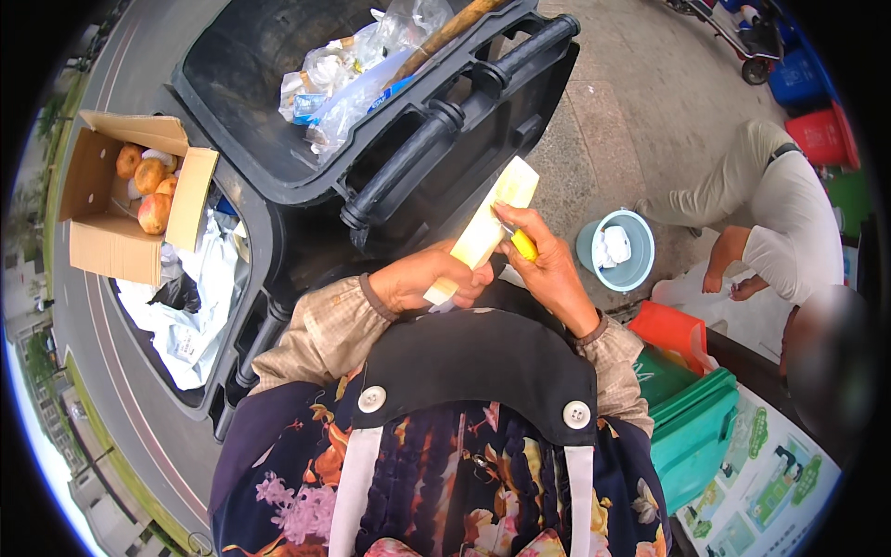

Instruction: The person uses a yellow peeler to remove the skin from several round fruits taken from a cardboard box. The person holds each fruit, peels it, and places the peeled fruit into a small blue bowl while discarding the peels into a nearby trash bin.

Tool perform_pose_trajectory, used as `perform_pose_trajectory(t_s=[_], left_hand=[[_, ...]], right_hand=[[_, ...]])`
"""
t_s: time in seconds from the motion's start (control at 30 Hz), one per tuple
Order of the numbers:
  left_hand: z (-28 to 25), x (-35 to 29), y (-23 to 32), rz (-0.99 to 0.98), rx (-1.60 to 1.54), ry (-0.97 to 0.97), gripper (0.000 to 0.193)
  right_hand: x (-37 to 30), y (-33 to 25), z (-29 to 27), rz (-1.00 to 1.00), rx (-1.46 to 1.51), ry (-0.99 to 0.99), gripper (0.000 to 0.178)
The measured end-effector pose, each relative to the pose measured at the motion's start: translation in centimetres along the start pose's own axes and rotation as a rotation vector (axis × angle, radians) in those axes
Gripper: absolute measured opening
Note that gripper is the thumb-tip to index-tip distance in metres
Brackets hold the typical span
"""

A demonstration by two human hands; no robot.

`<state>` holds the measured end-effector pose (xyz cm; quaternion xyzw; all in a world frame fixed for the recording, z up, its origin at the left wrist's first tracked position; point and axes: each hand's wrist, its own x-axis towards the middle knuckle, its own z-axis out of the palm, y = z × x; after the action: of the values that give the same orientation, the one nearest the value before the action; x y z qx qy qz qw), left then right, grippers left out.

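Observation:
My left hand [429, 278] is closed round the lower part of a long, pale yellow, flat-sided piece [483, 226], whose exact kind I cannot make out. It slants up and to the right in front of my chest. My right hand [548, 265] grips a small tool with a yellow handle [524, 245], its thumb and fingers against the side of the piece. The working end of the tool is mostly hidden between hand and piece. Just beyond both hands stands a black wheeled bin [306, 200] with clear plastic bags [348, 93] and a wooden stick [445, 39] in it.
A cardboard box [116, 249] of round reddish-yellow fruit rests on a second bin at left, above white bags [190, 316]. To the right are a light-blue bucket [640, 263], a green bin [696, 436], a red bag [670, 332] and another person [789, 213] bending over.

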<state>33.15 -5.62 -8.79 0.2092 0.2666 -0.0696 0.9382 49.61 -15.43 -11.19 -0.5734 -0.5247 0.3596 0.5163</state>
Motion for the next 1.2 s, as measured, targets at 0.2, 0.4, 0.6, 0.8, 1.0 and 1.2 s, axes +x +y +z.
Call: perform_pose_trajectory(t_s=[0.2, 0.4, 0.6, 0.8, 1.0, 1.2], left_hand=[[-2.0, 0.1, -2.2, -0.202, -0.143, -0.135, 0.065], [-1.3, 0.3, -1.2, -0.101, 0.027, -0.143, 0.069], [-0.5, -2.7, -0.4, 0.148, 0.256, -0.056, 0.073], [0.4, -5.9, 1.4, 0.797, 1.202, 0.578, 0.067], [-1.5, -10.7, 5.1, 0.697, 1.544, 1.613, 0.055], [-5.2, -13.8, 6.2, 0.879, 1.273, 1.756, 0.047]], right_hand=[[0.9, -2.4, -4.5, 0.382, 0.412, 0.177, 0.034], [1.8, -3.3, -5.0, 0.402, 0.490, 0.067, 0.028], [4.5, -1.1, -7.6, 0.354, 1.099, 0.203, 0.011], [12.4, -4.9, -4.8, 0.181, 1.023, -0.045, 0.007], [20.1, -10.4, 2.3, 0.059, 1.089, -0.332, 0.009], [25.6, -10.0, 7.9, -0.086, 0.641, -0.183, 0.013]])
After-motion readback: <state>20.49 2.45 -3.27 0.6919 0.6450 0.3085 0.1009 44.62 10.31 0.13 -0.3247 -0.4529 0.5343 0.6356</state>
